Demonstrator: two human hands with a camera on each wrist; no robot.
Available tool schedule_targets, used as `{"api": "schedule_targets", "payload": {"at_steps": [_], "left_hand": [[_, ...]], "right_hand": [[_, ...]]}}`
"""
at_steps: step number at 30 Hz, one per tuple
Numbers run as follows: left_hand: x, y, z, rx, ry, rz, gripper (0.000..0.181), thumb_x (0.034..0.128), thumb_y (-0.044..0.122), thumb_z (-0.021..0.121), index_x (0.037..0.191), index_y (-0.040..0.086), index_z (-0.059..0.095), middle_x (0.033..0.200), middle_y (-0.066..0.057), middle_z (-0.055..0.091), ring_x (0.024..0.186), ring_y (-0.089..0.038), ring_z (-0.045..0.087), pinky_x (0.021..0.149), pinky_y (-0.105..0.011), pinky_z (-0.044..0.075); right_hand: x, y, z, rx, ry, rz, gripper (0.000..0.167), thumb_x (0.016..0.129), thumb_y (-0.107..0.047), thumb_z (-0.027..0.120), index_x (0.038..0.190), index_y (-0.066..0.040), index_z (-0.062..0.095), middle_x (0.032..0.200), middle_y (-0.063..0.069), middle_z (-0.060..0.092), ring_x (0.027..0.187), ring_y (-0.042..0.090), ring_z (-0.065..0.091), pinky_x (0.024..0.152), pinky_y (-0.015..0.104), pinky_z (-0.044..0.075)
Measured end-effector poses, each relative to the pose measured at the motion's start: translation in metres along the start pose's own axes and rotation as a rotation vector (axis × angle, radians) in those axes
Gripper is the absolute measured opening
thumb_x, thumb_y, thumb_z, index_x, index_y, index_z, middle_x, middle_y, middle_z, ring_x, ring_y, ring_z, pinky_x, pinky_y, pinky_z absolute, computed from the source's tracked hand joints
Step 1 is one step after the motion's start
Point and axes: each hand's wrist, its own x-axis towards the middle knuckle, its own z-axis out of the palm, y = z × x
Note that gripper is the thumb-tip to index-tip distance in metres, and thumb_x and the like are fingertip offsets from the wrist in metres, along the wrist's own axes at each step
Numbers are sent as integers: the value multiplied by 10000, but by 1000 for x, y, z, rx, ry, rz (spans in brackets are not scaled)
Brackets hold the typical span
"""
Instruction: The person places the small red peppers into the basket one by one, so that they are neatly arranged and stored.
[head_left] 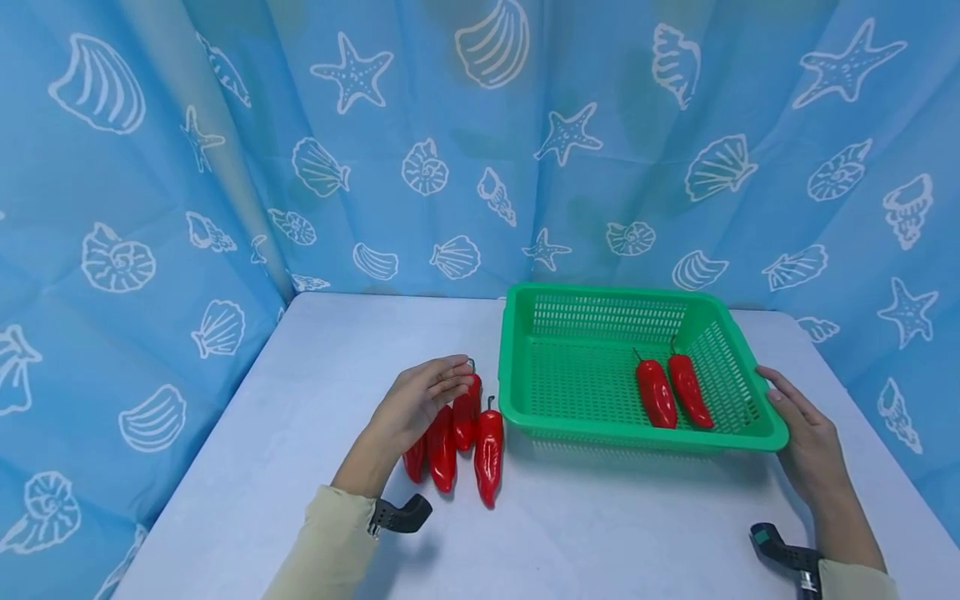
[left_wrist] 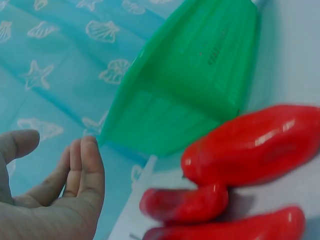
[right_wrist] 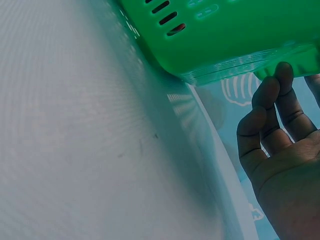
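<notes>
Several red peppers (head_left: pixel 489 458) are lying by the near left corner of the green basket (head_left: pixel 577 432); the right hand (head_left: pixel 813 446), fingers slightly bent, is touching its right edge; the left hand (head_left: pixel 420 402) is hovering, fingers together, empty; two peppers (head_left: pixel 657 396) are lying inside, seemingly partway.

In the head view, the left hand (head_left: pixel 416 404) partly hides the leftmost red pepper (head_left: pixel 414 462); in the left wrist view, the green basket (left_wrist: pixel 165 120) runs off the top, its dark patch (left_wrist: pixel 217 48) too blurred to identify.
</notes>
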Motion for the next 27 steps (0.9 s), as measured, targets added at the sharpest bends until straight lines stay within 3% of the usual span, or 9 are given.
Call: {"api": "schedule_targets", "payload": {"at_steps": [9,20,27], "left_hand": [[-9,-7,-23,46,114,9,497,931,243,701,1369,53,565,1389,-198,546,1272,-329,555,1068,-404,431],[-17,-9,-42,46,168,35,544,955,272,672,1415,28,515,1419,-213,515,1296,-333,532,1058,-379,443],[-21,-18,-57,59,205,15,508,981,276,636,1408,23,525,1410,-201,527,1248,-290,566,1000,-306,485]], "right_hand": [[1,0,1,12,4,1,481,1036,-304,558,1504,-227,478,1396,-90,497,1005,-20,651,756,146,541],[-1,3,-2,27,-12,11,465,1046,-287,538,1504,-237,477,1383,-107,505,1012,-24,650,761,146,541],[0,0,-1,0,2,15,465,1041,-305,546,1499,-249,484,1362,-122,518,1003,-36,646,752,142,541]]}}
